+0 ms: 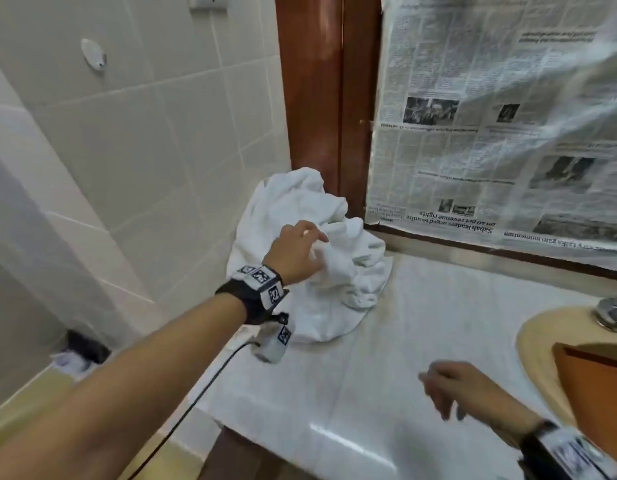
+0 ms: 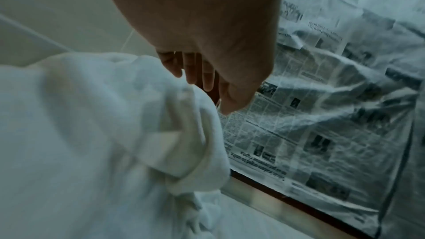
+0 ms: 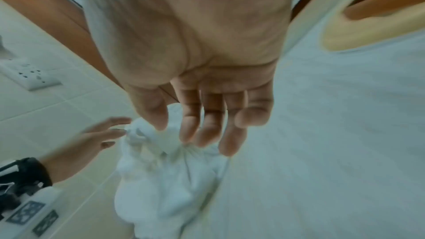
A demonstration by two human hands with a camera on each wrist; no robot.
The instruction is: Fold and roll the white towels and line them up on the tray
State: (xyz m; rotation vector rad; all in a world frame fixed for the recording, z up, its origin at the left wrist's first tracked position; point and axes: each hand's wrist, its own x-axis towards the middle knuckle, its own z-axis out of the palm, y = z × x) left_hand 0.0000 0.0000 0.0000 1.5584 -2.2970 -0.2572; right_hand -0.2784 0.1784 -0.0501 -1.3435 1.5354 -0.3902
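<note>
A crumpled heap of white towels lies in the far left corner of the pale counter, against the tiled wall. My left hand reaches over the heap, fingers straight and touching the top folds without gripping; the left wrist view shows those fingers spread above the towels. My right hand hovers over the bare counter nearer to me, fingers relaxed and empty. In the right wrist view its fingers point toward the towels and the left hand. An orange-brown tray sits at the right edge.
A beige sink basin with a metal fitting lies to the right. Newspaper under plastic sheeting covers the panel behind the counter, beside a wooden frame. Tiled wall bounds the left; the counter ends at front left.
</note>
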